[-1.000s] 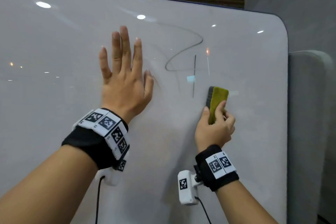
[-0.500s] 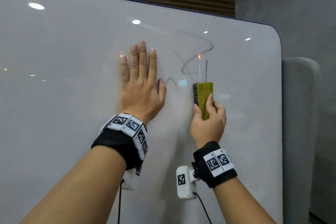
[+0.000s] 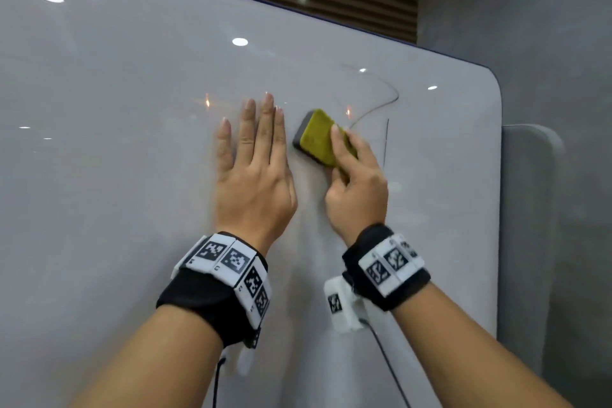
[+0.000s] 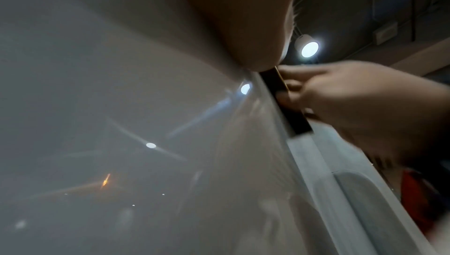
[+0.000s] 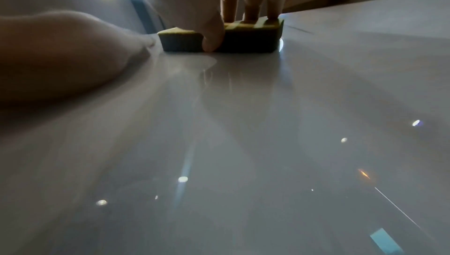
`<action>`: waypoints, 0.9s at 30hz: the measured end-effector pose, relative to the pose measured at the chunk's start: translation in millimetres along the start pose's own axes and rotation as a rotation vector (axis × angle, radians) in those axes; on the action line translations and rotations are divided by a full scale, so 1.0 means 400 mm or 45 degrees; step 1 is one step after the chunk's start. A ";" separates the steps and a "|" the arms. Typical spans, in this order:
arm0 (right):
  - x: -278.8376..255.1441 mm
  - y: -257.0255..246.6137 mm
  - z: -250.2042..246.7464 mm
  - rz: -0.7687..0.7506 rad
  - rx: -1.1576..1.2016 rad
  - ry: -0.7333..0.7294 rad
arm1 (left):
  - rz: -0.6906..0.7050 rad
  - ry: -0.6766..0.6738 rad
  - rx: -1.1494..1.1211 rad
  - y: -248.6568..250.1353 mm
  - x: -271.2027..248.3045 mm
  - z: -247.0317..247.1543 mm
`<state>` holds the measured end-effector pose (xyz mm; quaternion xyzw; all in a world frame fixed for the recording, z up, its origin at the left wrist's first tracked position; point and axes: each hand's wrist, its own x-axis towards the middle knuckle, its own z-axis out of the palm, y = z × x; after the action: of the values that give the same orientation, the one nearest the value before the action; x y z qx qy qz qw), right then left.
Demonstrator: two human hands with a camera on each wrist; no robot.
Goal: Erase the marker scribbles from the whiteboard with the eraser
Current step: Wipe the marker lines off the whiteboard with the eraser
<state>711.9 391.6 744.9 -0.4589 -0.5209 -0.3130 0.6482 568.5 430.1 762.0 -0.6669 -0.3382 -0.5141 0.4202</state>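
Observation:
A white whiteboard (image 3: pixel 132 142) fills the head view. On it a thin curved marker scribble (image 3: pixel 385 103) and a straight vertical stroke (image 3: pixel 386 142) show to the right of the hands. My right hand (image 3: pixel 354 182) grips the yellow-green eraser (image 3: pixel 318 136) with a dark base and presses it flat on the board, tilted up to the left. In the right wrist view the thumb pinches the eraser (image 5: pixel 238 37) from the side and the fingers lie on top. My left hand (image 3: pixel 255 162) rests flat on the board, fingers straight, just left of the eraser.
The board's rounded right edge (image 3: pixel 498 175) stands beside a grey padded panel (image 3: pixel 530 225). A grey wall and a slatted ceiling with spot lamps lie beyond the top edge. Lamp reflections dot the glossy surface.
My right hand has swept the eraser up and to the left, close to my left hand, and tilted it. The small scribble beside the left thumb no longer shows. The view has shifted.

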 end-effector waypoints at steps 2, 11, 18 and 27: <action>0.081 -0.009 0.008 -0.091 -0.022 -0.013 | -0.015 -0.010 0.011 0.004 -0.001 0.002; -0.095 0.037 -0.008 -0.180 0.021 -0.007 | -0.003 -0.042 0.037 0.011 -0.006 -0.010; -0.028 0.035 -0.019 -0.195 0.028 -0.005 | -0.018 -0.031 0.056 0.011 -0.010 -0.015; 0.015 0.004 0.003 -0.124 -0.105 0.077 | -0.062 0.023 0.118 0.019 -0.012 -0.015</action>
<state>714.6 393.7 750.2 -0.4497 -0.5095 -0.3790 0.6281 571.6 421.2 756.6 -0.6335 -0.3742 -0.5140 0.4411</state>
